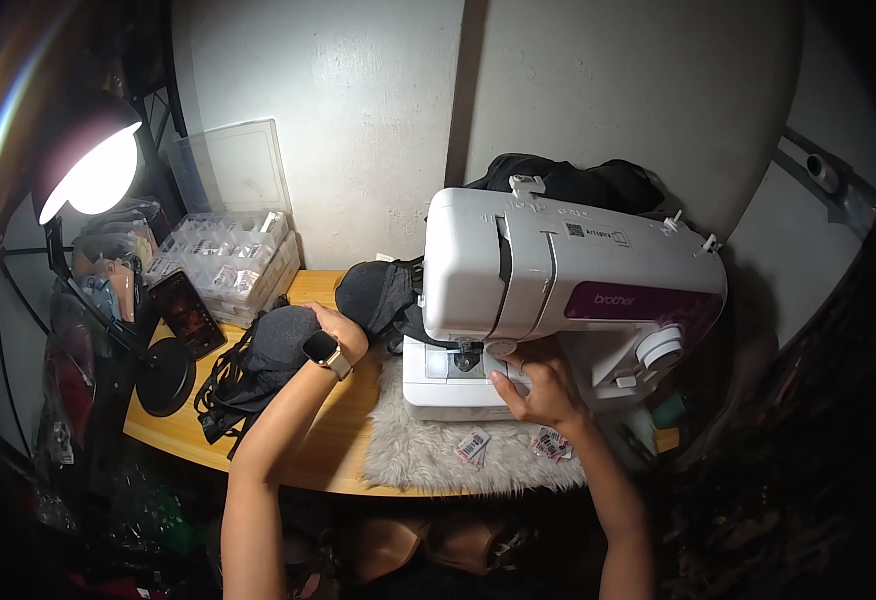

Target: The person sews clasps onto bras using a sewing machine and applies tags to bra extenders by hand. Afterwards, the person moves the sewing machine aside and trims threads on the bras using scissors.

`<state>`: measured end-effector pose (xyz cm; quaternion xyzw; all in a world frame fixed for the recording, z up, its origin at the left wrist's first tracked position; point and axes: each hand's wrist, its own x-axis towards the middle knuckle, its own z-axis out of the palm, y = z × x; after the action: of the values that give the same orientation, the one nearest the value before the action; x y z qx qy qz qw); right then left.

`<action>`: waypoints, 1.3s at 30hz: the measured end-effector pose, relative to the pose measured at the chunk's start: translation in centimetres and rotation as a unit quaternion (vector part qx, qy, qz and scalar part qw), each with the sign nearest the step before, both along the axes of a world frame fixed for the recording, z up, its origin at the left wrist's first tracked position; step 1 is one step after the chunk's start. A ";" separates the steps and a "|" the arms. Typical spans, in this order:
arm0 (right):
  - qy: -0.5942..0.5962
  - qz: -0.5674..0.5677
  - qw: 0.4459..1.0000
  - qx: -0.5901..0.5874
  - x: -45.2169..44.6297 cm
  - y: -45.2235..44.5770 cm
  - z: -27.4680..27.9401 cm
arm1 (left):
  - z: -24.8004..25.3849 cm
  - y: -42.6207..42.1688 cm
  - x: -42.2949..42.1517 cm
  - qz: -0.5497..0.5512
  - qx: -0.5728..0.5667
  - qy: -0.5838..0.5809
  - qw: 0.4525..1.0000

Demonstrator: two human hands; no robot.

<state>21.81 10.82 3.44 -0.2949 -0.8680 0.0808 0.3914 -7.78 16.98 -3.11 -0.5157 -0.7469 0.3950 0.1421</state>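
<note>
A dark grey bra [284, 343] lies left of a white sewing machine [488, 260], with part of it running in under the machine's head. My left hand [343, 332], wearing a watch, is closed over the bra between its cups; some fingertips are hidden behind the fabric. At the needle area, my right hand [543, 382] touches a round white part [501, 347] low on the machine's front. Its thumb and forefinger are apart and I see nothing between them. The presser foot [467, 358] sits just left of these fingers.
A lit desk lamp [165, 375], a phone [187, 312] and a clear compartment box [233, 255] stand at the left. Under the machine lies a grey furry mat [408, 458] with small printed tags [474, 447] on it. Dark fabric [568, 180] is heaped behind the machine.
</note>
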 end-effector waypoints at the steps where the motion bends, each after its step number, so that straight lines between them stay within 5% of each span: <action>1: -0.013 0.001 1.000 0.020 -0.1 0.0 0.3 | 0.0 0.1 -0.1 0.003 0.000 -0.001 1.000; 9: -0.013 0.016 1.000 -0.002 -0.3 -0.3 0.5 | -0.9 1.7 -0.8 0.011 -0.030 -0.015 0.999; 13: -0.008 0.011 1.000 -0.017 0.0 -0.2 0.4 | 7.2 -0.8 -2.6 -0.099 -0.132 -0.205 0.965; 17: -0.008 -0.008 0.998 -0.060 0.1 0.0 0.3 | 10.5 -2.2 -6.6 -0.251 0.037 -0.342 0.905; 19: -0.012 0.019 0.999 0.048 0.1 0.4 0.8 | 13.6 -2.5 -6.1 -0.279 0.117 -0.324 0.896; 22: -0.002 0.025 0.998 -0.052 0.4 -0.1 1.3 | 18.7 -1.9 -3.3 -0.296 0.244 -0.266 0.884; 25: 0.018 0.039 0.998 -0.039 0.7 0.2 1.2 | 22.3 1.3 0.5 -0.499 0.455 -0.050 0.735; 29: 0.007 0.057 0.997 -0.052 1.0 0.3 0.7 | 25.9 10.0 6.0 -0.697 0.533 -0.116 0.465; 31: 0.028 0.076 0.995 -0.055 0.9 0.2 1.1 | 26.2 15.2 10.0 -0.739 0.525 -0.129 0.402; 33: 0.031 0.075 0.992 -0.101 1.0 0.1 0.8 | 24.6 18.9 13.7 -0.748 0.431 -0.199 0.463; 35: 0.024 0.070 0.994 -0.085 1.1 0.1 0.7 | 20.8 22.0 16.5 -0.763 0.223 -0.303 0.526; 38: 0.024 0.071 0.990 -0.116 1.2 0.1 0.4 | 17.7 21.9 17.8 -0.706 0.178 -0.220 0.649; 39: 0.021 0.066 0.992 -0.103 1.0 0.2 0.6 | 17.8 21.8 17.0 -0.731 0.212 -0.267 0.591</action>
<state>22.85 11.00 4.08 -0.2736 -0.8643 0.2017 0.3707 9.20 38.81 14.71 -0.9261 -0.1868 -0.1666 0.2823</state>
